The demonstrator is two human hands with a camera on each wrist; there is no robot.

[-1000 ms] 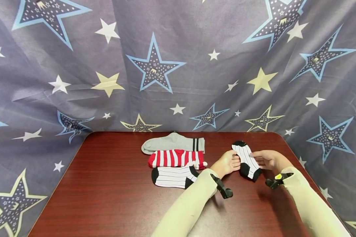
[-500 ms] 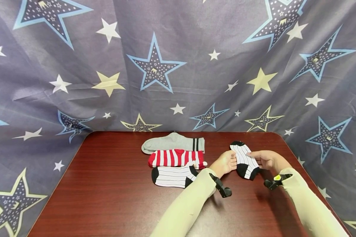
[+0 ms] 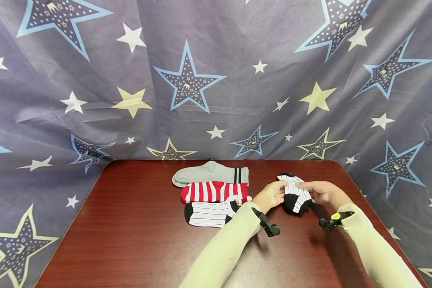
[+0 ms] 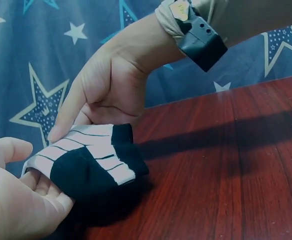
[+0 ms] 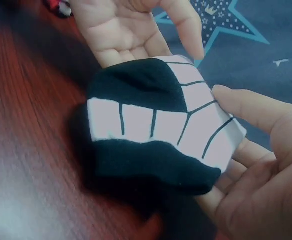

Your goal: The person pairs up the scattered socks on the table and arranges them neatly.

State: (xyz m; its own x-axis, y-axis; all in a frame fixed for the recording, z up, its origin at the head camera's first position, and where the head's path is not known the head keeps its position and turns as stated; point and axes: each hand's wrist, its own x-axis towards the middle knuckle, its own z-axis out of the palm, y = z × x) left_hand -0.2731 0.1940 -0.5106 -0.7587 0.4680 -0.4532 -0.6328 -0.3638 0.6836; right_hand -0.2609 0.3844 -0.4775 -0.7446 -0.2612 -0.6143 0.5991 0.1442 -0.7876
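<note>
A white ankle sock (image 3: pixel 297 192) with thin black stripes and black toe, heel and cuff is held between both hands, tilted above the tabletop. From its left side my left hand (image 3: pixel 271 196) holds it, with fingers tucked beneath the fabric, as the left wrist view shows. My right hand (image 3: pixel 324 193) pinches the opposite side, thumb on top and fingers underneath. In the right wrist view the sock (image 5: pixel 141 125) bends over at the middle, its black heel and cuff facing the camera. Parts of the fingers are hidden under it.
Left of the hands lie a grey sock (image 3: pixel 209 175) with two black bands, a red-and-white striped sock (image 3: pixel 212 192) and another white sock (image 3: pixel 209 214) with black ends, partly covered by my left sleeve. Beyond the dark red table (image 3: pixel 129 236) hangs a star-patterned curtain (image 3: pixel 216 100).
The sock has moved slightly left and toward me with both hands. Its far end now bends down, so it looks shorter. My hands have drawn a little closer together.
</note>
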